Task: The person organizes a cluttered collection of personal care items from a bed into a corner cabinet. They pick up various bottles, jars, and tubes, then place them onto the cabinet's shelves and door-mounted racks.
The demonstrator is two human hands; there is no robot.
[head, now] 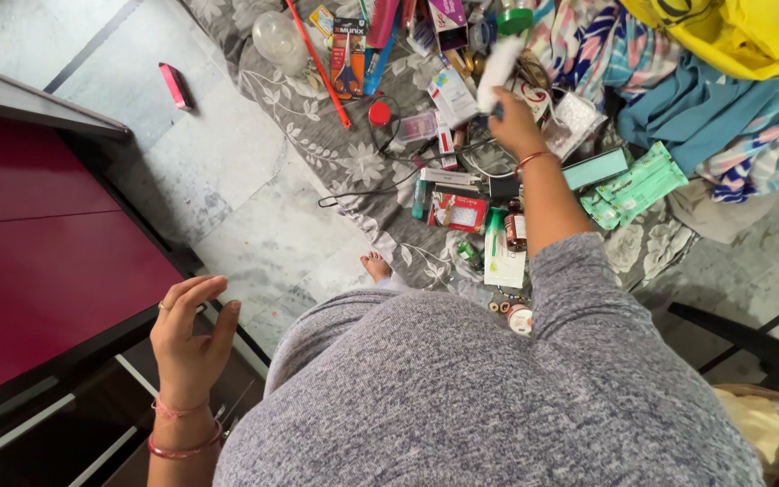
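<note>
Right hand (514, 126) extended over grey floral sheet (335, 153) on floor; grip closed around white tube (498, 70), tube raised above clutter. Left hand (187, 338) beside dark red cabinet (38, 261), away from sheet; grip empty, fingers loosely curled. Scissors pack (349, 56), red stick (319, 63) on sheet.

right hand (514, 124) gripping white tube (498, 70) over cluttered grey floral cloth (335, 153), left hand (189, 335) empty (fingers curled)

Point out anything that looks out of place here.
A small pink bar-shaped object lies alone on the bare floor tiles, apart from the clutter piled on the grey floral cloth.
</note>
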